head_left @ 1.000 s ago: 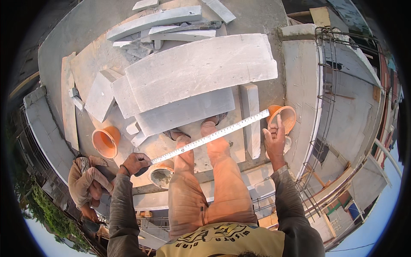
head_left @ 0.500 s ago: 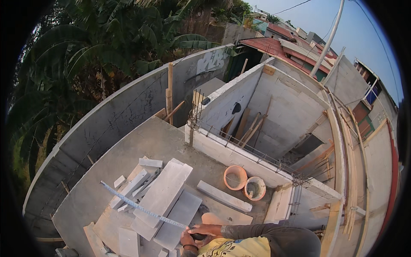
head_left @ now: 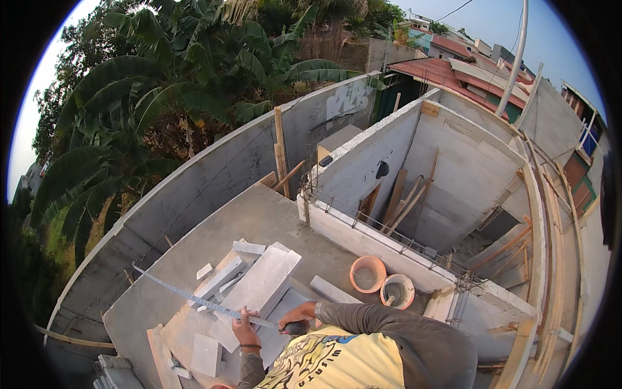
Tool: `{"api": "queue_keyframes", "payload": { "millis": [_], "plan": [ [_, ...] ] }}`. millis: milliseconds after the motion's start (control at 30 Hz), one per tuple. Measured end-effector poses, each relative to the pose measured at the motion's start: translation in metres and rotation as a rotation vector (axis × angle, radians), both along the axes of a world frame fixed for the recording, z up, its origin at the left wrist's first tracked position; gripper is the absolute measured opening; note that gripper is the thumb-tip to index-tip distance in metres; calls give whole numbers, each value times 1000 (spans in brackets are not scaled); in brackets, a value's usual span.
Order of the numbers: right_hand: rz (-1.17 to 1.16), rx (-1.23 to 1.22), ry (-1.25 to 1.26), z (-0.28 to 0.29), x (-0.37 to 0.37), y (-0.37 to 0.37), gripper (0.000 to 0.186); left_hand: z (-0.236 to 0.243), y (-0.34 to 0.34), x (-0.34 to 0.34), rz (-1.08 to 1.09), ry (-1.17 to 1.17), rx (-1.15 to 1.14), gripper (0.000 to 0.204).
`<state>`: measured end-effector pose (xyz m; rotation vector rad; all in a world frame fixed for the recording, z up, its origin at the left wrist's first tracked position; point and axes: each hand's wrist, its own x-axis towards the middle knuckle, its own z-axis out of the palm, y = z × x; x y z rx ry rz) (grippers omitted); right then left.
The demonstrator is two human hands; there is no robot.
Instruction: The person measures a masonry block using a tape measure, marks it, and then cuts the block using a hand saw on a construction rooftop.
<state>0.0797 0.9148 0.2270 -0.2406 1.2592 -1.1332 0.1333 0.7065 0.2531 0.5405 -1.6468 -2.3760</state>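
Observation:
My left hand (head_left: 247, 330) is closed on the white blade of a tape measure (head_left: 194, 297), which stretches out to the upper left over pale blocks. My right hand (head_left: 299, 314) grips the dark tape case (head_left: 293, 328) at the blade's near end, right of my left hand. Beneath the blade lie a long light-grey block (head_left: 271, 271) and a pile of narrower cut pieces (head_left: 214, 284). A squarer block (head_left: 206, 355) sits just left of my left hand, and a long strip (head_left: 334, 290) lies beyond my right hand.
Two orange buckets (head_left: 368, 272), one holding grey material, stand by a white block wall (head_left: 369, 243) topped with rebar. Behind it is a walled opening with leaning timber (head_left: 405, 204). A curved concrete wall (head_left: 168, 191) and banana plants border the slab (head_left: 155, 305) on the left.
My view has swung up and outward. The blade, earlier across my legs, now reaches over the blocks. My right hand has come to the case, and my left hand has moved onto the blade.

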Motion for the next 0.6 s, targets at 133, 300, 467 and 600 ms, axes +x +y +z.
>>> {"api": "queue_keyframes", "payload": {
  "millis": [133,300,467,600],
  "plan": [
    [217,-3,104,16,-28,15,43,5,-13,-21,299,103,176,42],
    [586,201,365,2,-55,38,39,17,-25,14,767,117,96,51],
    [838,187,214,-44,-71,52,65,-9,-39,109,1008,61,96,52],
    [837,189,286,-34,-70,41,57,-21,-16,138,1041,-50,79,48]
  ]
}}
